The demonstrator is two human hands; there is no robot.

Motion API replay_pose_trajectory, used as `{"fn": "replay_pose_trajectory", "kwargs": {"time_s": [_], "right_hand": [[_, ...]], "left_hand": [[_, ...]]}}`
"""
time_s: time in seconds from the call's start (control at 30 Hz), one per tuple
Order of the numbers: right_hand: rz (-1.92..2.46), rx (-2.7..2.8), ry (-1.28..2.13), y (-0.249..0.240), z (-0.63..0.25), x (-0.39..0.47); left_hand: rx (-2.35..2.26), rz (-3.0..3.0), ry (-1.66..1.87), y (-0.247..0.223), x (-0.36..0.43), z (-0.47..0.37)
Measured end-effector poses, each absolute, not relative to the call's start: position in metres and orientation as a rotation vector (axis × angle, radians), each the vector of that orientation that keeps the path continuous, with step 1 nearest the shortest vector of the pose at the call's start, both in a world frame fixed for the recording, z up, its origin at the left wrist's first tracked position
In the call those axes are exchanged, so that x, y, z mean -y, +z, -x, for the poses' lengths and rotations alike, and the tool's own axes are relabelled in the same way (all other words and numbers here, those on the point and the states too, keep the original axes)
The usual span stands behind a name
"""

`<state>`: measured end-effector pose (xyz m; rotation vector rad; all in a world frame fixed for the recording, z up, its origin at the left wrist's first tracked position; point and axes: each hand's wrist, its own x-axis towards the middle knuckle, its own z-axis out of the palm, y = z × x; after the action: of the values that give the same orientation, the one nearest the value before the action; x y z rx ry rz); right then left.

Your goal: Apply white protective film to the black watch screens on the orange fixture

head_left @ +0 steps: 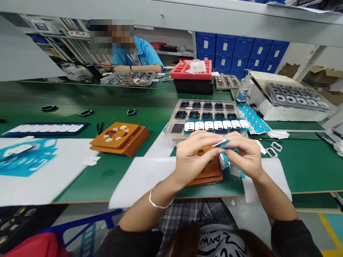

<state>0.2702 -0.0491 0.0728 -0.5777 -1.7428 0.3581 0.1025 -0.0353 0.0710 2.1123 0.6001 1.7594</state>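
My left hand (195,153) and my right hand (243,151) meet in front of me, raised above the bench. Fingers and thumb of my left hand pinch a small white sticker piece (220,142). My right hand pinches the teal backing film (227,143) at the piece's other side. Below my left hand sits an orange fixture block (207,175), partly hidden by it. Scraps of white and teal film (235,171) lie under my right hand. Just beyond my hands, a strip of white stickers (218,125) rests across a clear tray (174,119) of dark watch-shaped housings.
A second orange fixture (118,137) stands left, near a blue strip of white pieces (45,129). Teal sticker sheets (253,117), a bottle (243,89) and a white foam box (281,109) are on the right. A co-worker (142,53) sits across the bench.
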Motion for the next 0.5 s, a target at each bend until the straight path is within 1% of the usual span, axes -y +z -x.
{"fn": "replay_pose_trajectory", "kwargs": {"time_s": [0.1, 0.27, 0.4, 0.5], "right_hand": [[0.606, 1.772, 0.381, 0.076, -0.279, 0.048], [0.773, 1.665, 0.512, 0.080, -0.312, 0.042], [0.860, 1.486, 0.459, 0.085, -0.339, 0.033], [0.785, 1.725, 0.512, 0.084, -0.328, 0.037]], "left_hand": [[-0.603, -1.971, 1.669, 0.073, 0.033, -0.094], [-0.798, -1.548, 1.780, 0.065, 0.028, -0.066], [-0.888, -1.301, 1.680, 0.052, 0.027, -0.051], [-0.915, -1.253, 1.659, 0.047, 0.029, -0.055]]}}
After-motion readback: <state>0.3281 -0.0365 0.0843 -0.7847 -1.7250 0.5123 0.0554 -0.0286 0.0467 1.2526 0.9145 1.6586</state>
